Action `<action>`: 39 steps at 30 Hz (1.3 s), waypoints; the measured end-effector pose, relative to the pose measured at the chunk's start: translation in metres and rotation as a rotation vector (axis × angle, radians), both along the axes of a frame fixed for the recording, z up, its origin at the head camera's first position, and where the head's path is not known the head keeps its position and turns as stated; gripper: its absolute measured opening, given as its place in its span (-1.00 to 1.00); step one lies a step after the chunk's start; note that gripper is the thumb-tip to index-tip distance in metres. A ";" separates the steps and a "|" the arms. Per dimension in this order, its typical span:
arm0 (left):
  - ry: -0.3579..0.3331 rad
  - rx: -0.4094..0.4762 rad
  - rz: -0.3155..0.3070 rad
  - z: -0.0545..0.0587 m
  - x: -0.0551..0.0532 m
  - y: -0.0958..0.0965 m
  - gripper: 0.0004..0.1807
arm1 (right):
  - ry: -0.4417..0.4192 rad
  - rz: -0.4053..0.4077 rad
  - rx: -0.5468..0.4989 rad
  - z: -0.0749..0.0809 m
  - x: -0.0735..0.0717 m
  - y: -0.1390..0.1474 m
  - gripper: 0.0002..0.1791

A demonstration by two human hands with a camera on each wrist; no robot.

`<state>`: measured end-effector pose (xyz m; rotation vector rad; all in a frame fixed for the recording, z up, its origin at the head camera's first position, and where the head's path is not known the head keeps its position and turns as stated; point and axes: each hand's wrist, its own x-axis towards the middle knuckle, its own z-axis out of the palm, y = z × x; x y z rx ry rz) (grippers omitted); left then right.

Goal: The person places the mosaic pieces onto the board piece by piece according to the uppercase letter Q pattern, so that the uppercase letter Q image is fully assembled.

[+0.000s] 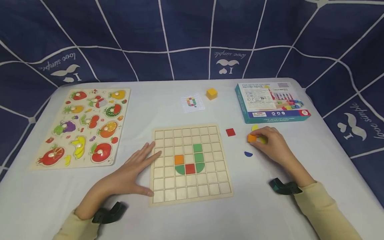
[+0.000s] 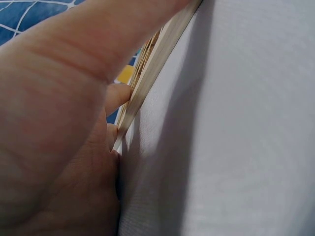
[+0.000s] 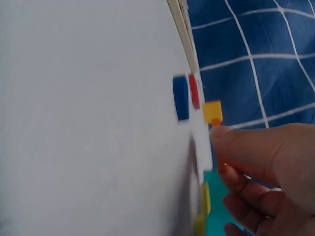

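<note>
A wooden grid board lies in the middle of the table in the head view. In its cells sit an orange square tile, a red square tile, green square tiles and two green rounded tiles. My left hand rests at the board's left edge, fingers spread and fingertips on the rim. To the right of the board, my right hand pinches an orange square tile between thumb and fingers, also seen edge-on in the right wrist view. Yellow pieces lie partly hidden by this hand.
Near the right hand lie a red square tile and a blue half-round tile. Behind the board are a pattern card and a yellow cube. A teal box stands back right; a fruit puzzle board lies left.
</note>
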<state>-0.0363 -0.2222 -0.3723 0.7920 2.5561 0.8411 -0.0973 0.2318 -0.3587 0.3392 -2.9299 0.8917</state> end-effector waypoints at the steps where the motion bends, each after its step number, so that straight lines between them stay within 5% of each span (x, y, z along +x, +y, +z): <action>1: 0.000 0.001 -0.001 0.000 0.000 0.000 0.28 | 0.006 0.010 -0.017 0.003 0.001 -0.004 -0.72; 13: 0.013 0.014 -0.010 0.000 -0.001 0.003 0.28 | 0.043 0.241 -0.283 0.028 -0.008 -0.091 -0.72; 19: 0.013 0.026 -0.015 0.001 0.000 0.002 0.27 | -0.072 0.304 -0.384 0.021 -0.010 -0.137 -0.72; 24: 0.010 0.014 -0.016 0.001 -0.001 0.001 0.27 | -0.145 0.359 -0.368 0.010 -0.010 -0.165 -0.72; 39: 0.002 0.002 -0.012 0.001 -0.001 -0.001 0.26 | -0.123 0.432 -0.196 -0.004 -0.011 -0.192 -0.73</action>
